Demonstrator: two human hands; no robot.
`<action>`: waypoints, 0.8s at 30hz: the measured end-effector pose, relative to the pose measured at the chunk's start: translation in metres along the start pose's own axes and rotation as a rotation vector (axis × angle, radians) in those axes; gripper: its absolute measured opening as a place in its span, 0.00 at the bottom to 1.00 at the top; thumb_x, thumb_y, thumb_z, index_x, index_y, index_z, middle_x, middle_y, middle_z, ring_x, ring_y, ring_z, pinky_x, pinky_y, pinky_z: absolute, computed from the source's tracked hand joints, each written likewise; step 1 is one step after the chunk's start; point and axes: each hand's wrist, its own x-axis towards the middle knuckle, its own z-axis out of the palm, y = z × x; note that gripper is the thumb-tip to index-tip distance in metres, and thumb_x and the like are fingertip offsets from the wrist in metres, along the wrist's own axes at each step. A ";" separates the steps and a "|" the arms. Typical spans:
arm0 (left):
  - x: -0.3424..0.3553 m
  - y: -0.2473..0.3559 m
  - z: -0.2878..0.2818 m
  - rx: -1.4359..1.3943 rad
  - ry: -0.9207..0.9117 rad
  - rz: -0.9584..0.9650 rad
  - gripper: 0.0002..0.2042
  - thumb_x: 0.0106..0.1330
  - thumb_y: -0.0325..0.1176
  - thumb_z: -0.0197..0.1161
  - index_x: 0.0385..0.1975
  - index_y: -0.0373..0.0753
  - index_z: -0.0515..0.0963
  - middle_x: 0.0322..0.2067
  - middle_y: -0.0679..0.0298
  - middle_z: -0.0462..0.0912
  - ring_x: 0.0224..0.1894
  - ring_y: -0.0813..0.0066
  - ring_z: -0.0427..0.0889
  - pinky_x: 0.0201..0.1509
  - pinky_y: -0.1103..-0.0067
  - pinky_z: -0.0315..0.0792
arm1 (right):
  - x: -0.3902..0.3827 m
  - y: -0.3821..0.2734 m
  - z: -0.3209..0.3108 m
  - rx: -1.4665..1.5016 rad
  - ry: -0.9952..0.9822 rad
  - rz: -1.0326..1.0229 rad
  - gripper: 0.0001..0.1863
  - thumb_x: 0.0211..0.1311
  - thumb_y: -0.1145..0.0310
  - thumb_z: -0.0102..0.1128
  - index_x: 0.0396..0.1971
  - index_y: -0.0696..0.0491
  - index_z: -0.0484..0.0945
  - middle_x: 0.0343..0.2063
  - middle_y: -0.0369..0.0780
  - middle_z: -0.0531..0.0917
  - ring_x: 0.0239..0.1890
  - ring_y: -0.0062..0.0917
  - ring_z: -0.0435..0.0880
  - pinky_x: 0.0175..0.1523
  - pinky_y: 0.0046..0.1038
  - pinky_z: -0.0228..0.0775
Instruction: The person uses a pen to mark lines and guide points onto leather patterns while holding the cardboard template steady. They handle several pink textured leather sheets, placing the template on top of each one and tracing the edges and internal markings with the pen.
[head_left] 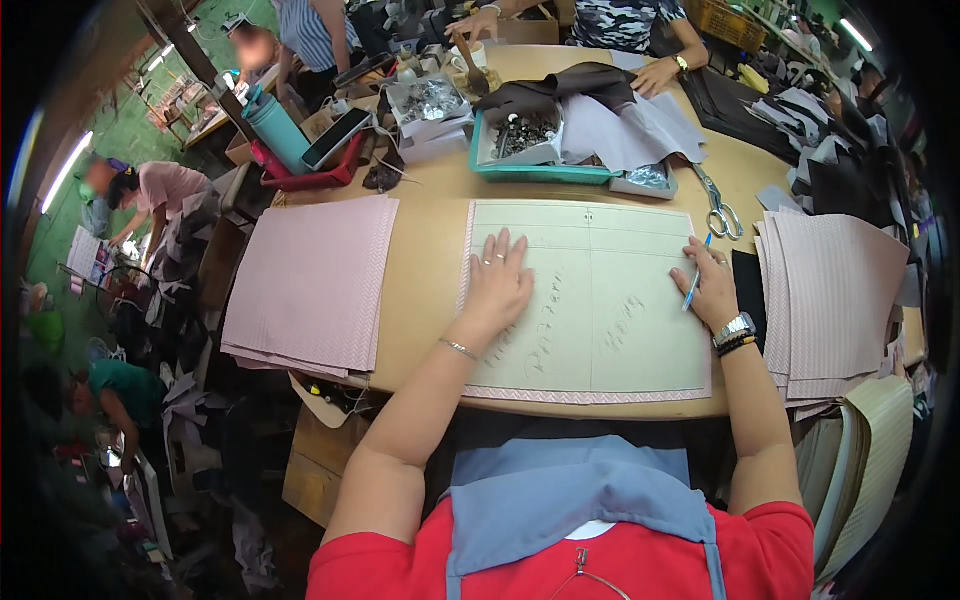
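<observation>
A pale green pattern board with ruled lines and handwriting lies on the table in front of me. Under it shows the border of a pink textured sheet, along the left and bottom edges. My left hand rests flat on the board's left half, fingers stretched out. At the board's right edge, my right hand holds a blue and white pen upright between thumb and fingers. Just beyond that hand lies a pair of metal scissors.
Pink sheets are stacked at the left and right. Across the table's far side stand a teal tray of small metal parts, a red tray and a blue bottle. A co-worker's hand rests by dark cloth pieces.
</observation>
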 end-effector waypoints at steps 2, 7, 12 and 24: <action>-0.004 0.012 0.004 0.026 -0.056 -0.069 0.42 0.70 0.62 0.56 0.77 0.42 0.55 0.77 0.45 0.51 0.80 0.43 0.46 0.79 0.45 0.44 | -0.001 -0.002 -0.002 -0.012 -0.016 0.004 0.34 0.61 0.56 0.70 0.63 0.60 0.73 0.51 0.43 0.86 0.58 0.45 0.78 0.65 0.41 0.68; -0.003 0.019 -0.010 0.040 -0.044 -0.081 0.44 0.67 0.68 0.56 0.77 0.46 0.58 0.77 0.46 0.52 0.80 0.45 0.47 0.79 0.46 0.43 | 0.030 -0.012 -0.016 0.030 -0.028 0.097 0.25 0.69 0.59 0.64 0.60 0.57 0.77 0.44 0.47 0.87 0.48 0.42 0.84 0.55 0.37 0.74; -0.004 0.015 -0.006 0.025 -0.009 -0.080 0.44 0.65 0.69 0.56 0.76 0.48 0.59 0.77 0.47 0.52 0.80 0.46 0.47 0.79 0.46 0.43 | 0.094 -0.062 0.032 0.817 0.037 0.018 0.18 0.77 0.60 0.56 0.56 0.54 0.81 0.42 0.41 0.88 0.44 0.24 0.85 0.51 0.29 0.77; -0.006 0.018 -0.009 -0.050 0.043 -0.074 0.45 0.62 0.67 0.59 0.74 0.43 0.63 0.76 0.46 0.57 0.79 0.45 0.49 0.77 0.43 0.43 | 0.188 -0.242 0.152 0.739 -0.118 -0.006 0.15 0.60 0.60 0.63 0.34 0.57 0.85 0.23 0.47 0.86 0.27 0.32 0.88 0.39 0.32 0.79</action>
